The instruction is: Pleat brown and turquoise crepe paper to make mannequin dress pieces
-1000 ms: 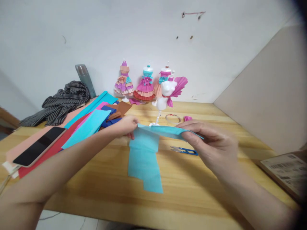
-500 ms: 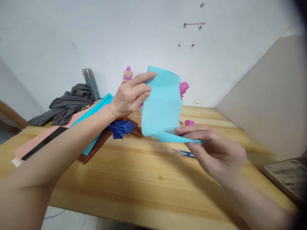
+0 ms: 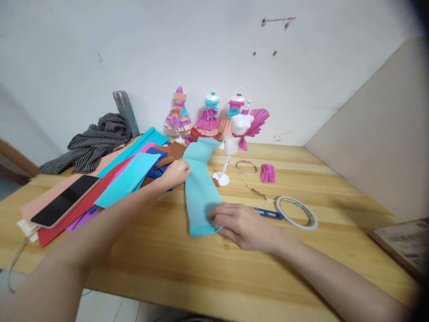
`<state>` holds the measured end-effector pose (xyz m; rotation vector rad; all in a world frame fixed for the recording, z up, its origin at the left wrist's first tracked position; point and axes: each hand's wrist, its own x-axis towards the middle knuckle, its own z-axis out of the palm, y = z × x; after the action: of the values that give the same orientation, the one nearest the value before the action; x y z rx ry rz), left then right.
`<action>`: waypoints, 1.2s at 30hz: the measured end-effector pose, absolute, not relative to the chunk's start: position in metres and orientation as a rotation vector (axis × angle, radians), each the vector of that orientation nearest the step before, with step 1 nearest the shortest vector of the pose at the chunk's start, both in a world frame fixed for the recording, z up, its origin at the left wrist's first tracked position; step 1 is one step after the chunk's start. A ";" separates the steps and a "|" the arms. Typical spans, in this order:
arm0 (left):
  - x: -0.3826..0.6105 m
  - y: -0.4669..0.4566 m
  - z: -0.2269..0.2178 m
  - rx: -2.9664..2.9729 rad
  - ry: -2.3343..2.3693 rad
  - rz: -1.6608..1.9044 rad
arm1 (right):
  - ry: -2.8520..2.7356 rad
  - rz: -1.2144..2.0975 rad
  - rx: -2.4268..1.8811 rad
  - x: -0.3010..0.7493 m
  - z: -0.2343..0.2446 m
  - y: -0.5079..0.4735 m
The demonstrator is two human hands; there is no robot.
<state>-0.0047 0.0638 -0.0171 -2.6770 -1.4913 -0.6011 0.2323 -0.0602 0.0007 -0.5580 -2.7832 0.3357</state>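
Observation:
A light-blue sheet of crepe paper point(image 3: 201, 188) hangs slightly curved over the middle of the table, its upper end bent. My left hand point(image 3: 174, 173) is closed at the sheet's left edge, fingers curled over it. At the lower right corner my right hand point(image 3: 239, 226) pinches the same sheet, its thumb tucked below. Just right of that hand lie blue-handled thread snips point(image 3: 270, 213), their blades hidden behind it. A roll of white tape point(image 3: 296, 212) touches the handle end. Behind the paper stands a white mini dress form point(image 3: 231, 145) with a pink pleated fan at its back.
Several dressed mini forms point(image 3: 177, 117) line the wall. To the left are stacked coloured papers point(image 3: 125, 179), a phone point(image 3: 65, 201), a striped cloth point(image 3: 100, 138) and a flask point(image 3: 126, 112). A pink ruffled piece point(image 3: 267, 173) and thinner tape ring point(image 3: 246, 167) lie right; a cardboard box point(image 3: 404, 241) sits at the edge.
Both hands have come down with the light-blue sheet, from raised before the wall to low over the table. The dress forms and tape rolls now show.

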 end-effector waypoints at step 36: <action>0.030 -0.085 -0.031 -3.140 -1.336 -0.484 | -2.256 0.531 -0.942 0.242 -0.052 -0.079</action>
<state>0.0300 -0.0847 -0.0309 -3.1396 -1.3356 -0.4842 0.2415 -0.0795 -0.0517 -0.9423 -2.2557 0.5313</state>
